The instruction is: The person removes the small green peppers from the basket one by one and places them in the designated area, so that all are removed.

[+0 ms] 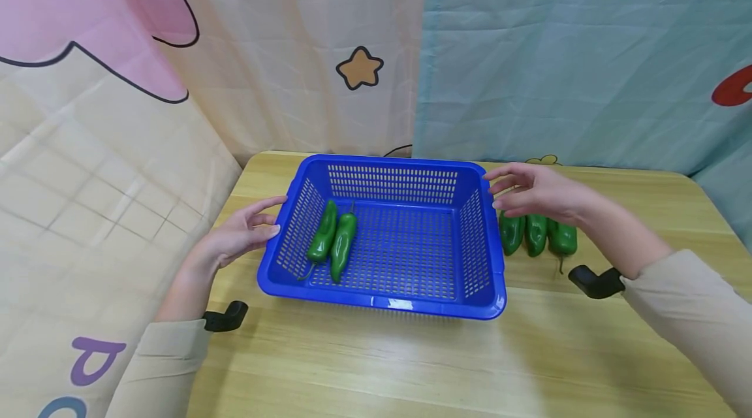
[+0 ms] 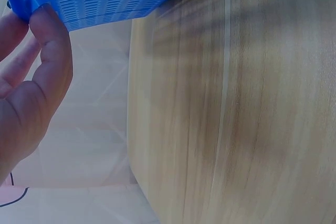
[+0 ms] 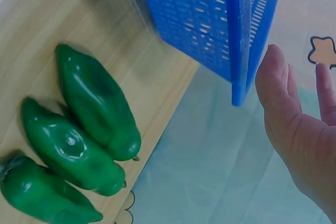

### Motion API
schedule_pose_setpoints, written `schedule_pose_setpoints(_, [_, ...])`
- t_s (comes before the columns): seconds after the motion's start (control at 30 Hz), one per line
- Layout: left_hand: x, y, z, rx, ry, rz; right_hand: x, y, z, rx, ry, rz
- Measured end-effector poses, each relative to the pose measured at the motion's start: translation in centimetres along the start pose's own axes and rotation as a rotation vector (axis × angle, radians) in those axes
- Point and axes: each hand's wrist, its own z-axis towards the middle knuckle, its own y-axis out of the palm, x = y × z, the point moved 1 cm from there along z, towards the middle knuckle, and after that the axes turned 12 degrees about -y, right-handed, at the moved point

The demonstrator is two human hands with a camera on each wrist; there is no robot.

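Observation:
A blue plastic basket (image 1: 405, 304) with slotted walls stands on the wooden table. Two long green peppers (image 1: 343, 247) lie side by side in its left part. At the basket's left rim is my left hand (image 1: 241, 233), its thumb and index fingertips right at the outer edge, fingers loosely bent. My right hand (image 1: 537, 192) hovers by the right rim with relaxed, spread fingers and nothing in them. In the right wrist view, its thumb is close beside the blue rim (image 3: 239, 35). Beneath that hand, three more green peppers (image 3: 97, 100) lie in a row, partly hidden in the head view.
The wooden table (image 1: 352, 366) extends in front of the basket and to its right. Printed curtains (image 1: 529, 65) hang close behind the table and along its left side. A black wrist mount (image 1: 595, 281) sticks out from each sleeve.

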Motion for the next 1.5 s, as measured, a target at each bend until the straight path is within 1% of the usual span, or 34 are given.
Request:
schedule_pose_setpoints(0.33, [0.0,0.0,0.3,0.006,-0.007,-0.001,-0.5,1.2,1.9,-0.024,0.007,0.006])
schedule_pose_setpoints(0.57, [0.1,0.1,0.5,-0.004,-0.003,-0.004,-1.0,2.2,3.1,-0.047,0.012,0.005])
schedule_pose_setpoints(0.9, [0.1,-0.1,0.4,0.001,-0.002,0.001,-1.3,4.2,5.4,-0.088,-0.005,0.045])
schedule_pose_setpoints(1.03, [0.0,-0.1,0.3,0.001,-0.004,0.002,-1.3,5.1,6.1,-0.111,-0.016,0.04])
schedule_pose_setpoints(1.33, [-0.1,-0.1,0.1,0.001,0.003,0.0,-1.6,7.4,7.7,-0.146,-0.033,0.08])
schedule_pose_setpoints(1.5, [-0.1,-0.1,0.1,-0.001,0.01,-0.001,-1.7,8.6,8.5,-0.154,-0.028,0.083])
